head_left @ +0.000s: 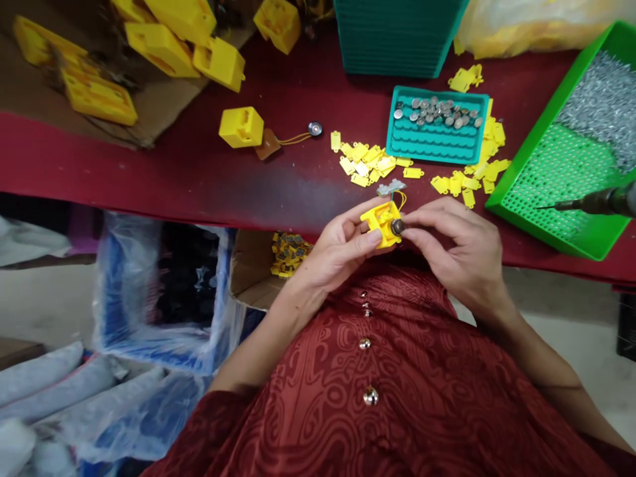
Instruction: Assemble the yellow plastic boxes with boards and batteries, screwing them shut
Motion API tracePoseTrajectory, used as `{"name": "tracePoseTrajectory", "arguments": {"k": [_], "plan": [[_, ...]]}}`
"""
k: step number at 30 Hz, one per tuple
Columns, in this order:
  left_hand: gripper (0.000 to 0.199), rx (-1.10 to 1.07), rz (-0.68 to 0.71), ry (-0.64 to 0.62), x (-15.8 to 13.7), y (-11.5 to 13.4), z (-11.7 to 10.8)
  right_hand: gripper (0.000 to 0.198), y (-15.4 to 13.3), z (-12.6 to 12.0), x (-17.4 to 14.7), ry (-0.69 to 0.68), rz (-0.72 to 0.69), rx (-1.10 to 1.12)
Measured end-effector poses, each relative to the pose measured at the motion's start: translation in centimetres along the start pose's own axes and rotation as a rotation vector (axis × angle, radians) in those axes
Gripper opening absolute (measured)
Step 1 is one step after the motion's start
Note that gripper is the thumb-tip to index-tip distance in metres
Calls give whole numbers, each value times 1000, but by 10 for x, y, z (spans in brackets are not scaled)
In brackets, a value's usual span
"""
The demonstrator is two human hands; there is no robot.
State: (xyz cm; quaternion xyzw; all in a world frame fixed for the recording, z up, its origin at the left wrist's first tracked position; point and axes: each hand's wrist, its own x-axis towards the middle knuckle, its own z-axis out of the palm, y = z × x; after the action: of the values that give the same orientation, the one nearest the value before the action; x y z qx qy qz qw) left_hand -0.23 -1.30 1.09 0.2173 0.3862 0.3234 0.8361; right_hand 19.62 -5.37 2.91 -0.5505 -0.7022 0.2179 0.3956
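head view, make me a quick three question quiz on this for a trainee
1. Which hand has its grip at the dark round piece by the yellow housing's edge: A) left, B) right?
2. True or false: the metal discs lie in the teal tray.
3. What colour is the basket that holds the silvery pieces?

Key: 1. B, the right hand; 2. True; 3. Green.

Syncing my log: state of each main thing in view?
Yellow plastic housing: open, in left hand
Dark round part: pinched by right hand
Teal rectangular tray: partly filled, silvery discs
Green perforated basket: partly filled, silvery pieces
Yellow flat tabs: loose, scattered
Teal ribbed trays: stacked
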Motion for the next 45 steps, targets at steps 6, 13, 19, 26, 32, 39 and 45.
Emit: {"name": "tracePoseTrajectory", "arguments": {"k": [6,13,19,26,32,39,45], "plan": [[57,54,27,-18,-1,-3,-3,11,5,6,-5,-3,-136,-157],[58,137,38,20,-8,1,4,12,3,8,-5,-17,-193,-251],[52,64,11,29,-6,2,10,12,2,10,-8,92,-168,-258],[52,68,2,12,-5,2,13,10,2,7,-10,114,-148,-252],[55,145,44,40,-8,1,15,10,2,-1,-8,18,-182,-286],[53,208,77,8,-12,0,14,19,4,-9,-7,-141,-219,-365],[54,188,50,3,-14,1,17,23,5,-11,-5,-220,-207,-397]]}}
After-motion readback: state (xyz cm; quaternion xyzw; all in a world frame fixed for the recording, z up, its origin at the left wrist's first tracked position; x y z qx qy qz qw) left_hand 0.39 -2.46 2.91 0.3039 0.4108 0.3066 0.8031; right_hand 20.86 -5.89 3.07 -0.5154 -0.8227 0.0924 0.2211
